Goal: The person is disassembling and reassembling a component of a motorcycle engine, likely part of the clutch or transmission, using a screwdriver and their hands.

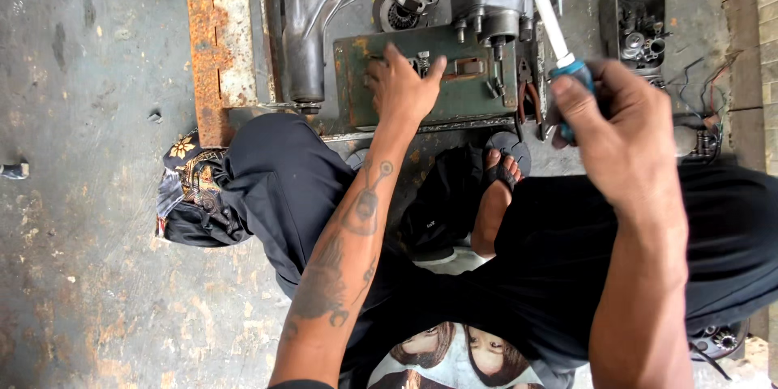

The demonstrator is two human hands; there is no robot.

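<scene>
Hands: left hand (401, 85) spread on one green tray (470, 93); right hand (624, 134) grips one screwdriver (559, 40).

No packages, labels, signs or screens show anywhere around the green metal plate (438, 81); only bare metal parts, tools and concrete floor (89, 259) surround it.

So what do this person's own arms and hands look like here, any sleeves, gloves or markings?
Both hands are bare, with no gloves. The left hand leads to a bare forearm carrying dark tattoos along most of its length; a dark sleeve edge shows only at the bottom. The right hand and its forearm show no markings or sleeve.
</scene>
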